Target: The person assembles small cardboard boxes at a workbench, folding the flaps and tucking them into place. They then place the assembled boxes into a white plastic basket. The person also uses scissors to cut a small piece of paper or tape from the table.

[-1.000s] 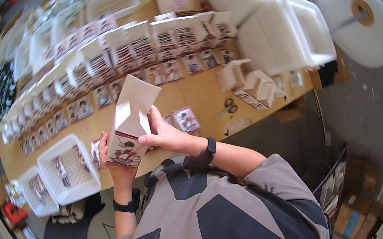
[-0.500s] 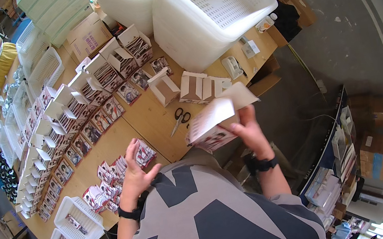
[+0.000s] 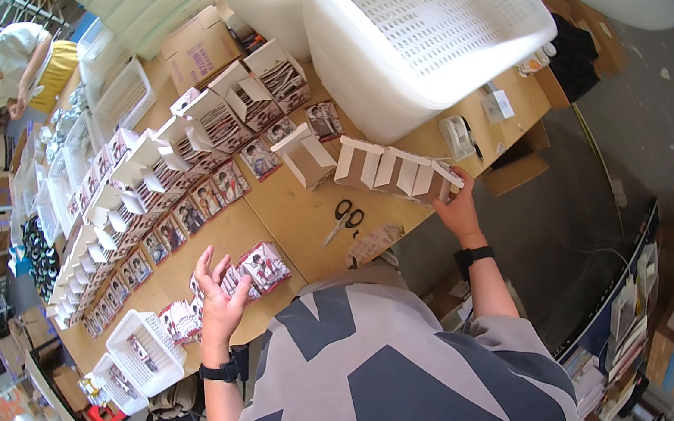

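My right hand (image 3: 456, 208) grips the end of a small open-topped carton (image 3: 435, 181), fingers over its rim. That carton stands at the right end of a row, against other open cartons (image 3: 383, 168) with raised flaps. My left hand (image 3: 222, 302) is raised with fingers apart and nothing in it. Beneath and beside it lie stacks of picture-printed packets (image 3: 265, 267), partly hidden by the hand. Black-handled scissors (image 3: 343, 220) rest on the table between my hands. A flat printed piece (image 3: 374, 243) lies at the table's near edge.
A long row of cartons filled with packets (image 3: 203, 133) runs across the table (image 3: 294, 217), with single packets laid before it. Large white baskets (image 3: 361, 76) stand at the back, a smaller basket (image 3: 170, 362) at left. Another person (image 3: 27, 61) is at the far left.
My right hand has moved the carton forward and right, from near my body to the end of the carton row. The left hand stays raised and open. The view has shifted.
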Demonstrator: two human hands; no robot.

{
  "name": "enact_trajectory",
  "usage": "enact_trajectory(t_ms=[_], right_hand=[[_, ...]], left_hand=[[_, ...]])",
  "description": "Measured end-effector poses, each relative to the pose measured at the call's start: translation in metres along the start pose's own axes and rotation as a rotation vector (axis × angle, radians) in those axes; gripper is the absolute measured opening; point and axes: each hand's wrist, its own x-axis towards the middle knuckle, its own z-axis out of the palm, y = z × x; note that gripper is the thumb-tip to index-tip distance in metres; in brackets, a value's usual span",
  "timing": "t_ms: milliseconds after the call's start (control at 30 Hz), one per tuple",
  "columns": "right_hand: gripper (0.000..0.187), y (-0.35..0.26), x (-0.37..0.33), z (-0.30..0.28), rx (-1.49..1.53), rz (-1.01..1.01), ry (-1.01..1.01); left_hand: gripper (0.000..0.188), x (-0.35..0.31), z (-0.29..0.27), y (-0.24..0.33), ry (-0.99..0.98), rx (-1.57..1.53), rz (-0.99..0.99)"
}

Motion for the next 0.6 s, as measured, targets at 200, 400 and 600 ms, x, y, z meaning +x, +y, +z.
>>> enact_trajectory(t_ms=[200, 400, 600], right_hand=[[0.077, 0.007, 0.018, 0.023, 0.063, -0.057, 0.047], [0.097, 0.009, -0.002, 0.017, 0.131, -0.011, -0.087], [0.095, 0.012, -0.028, 0.019, 0.058, 0.043, -0.112]], left_hand=[[0.086, -0.005, 0.003, -0.005, -0.045, -0.031, -0.086], [0.082, -0.019, 0.002, -0.013, 0.006, -0.049, -0.118], [0.069, -0.021, 0.008, -0.016, -0.055, -0.022, -0.121]])
